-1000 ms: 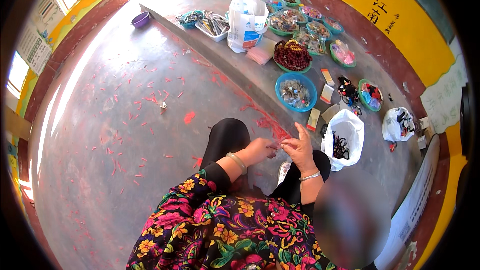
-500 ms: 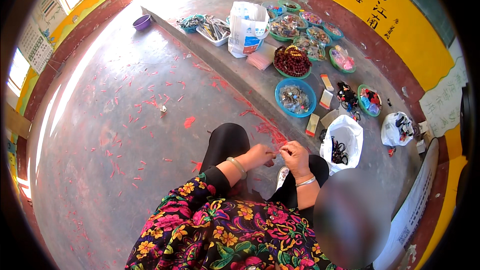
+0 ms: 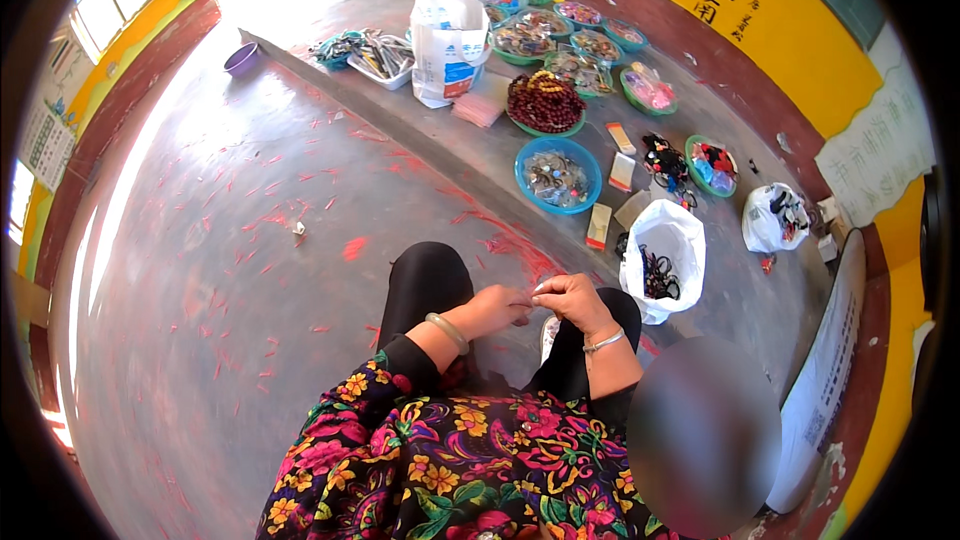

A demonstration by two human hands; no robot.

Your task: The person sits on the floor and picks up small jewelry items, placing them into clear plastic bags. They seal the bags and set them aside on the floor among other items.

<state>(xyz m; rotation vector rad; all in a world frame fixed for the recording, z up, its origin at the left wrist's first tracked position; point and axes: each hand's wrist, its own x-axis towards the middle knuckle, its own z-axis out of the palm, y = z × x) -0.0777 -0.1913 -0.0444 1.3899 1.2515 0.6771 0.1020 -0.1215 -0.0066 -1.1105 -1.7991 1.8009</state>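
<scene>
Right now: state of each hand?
Left hand: fingers pinched shut, item too small to tell.
Right hand: fingers pinched shut, item too small to tell.

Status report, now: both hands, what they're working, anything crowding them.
Left hand and right hand pinched together over the knees, fingertips meeting; item too small to tell. White bag beside right hand, apart.

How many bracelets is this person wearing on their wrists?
2: a pale green bangle on the left wrist and a thin silver bracelet on the right wrist. The flowered sleeves could hide more higher up the arms.
</scene>
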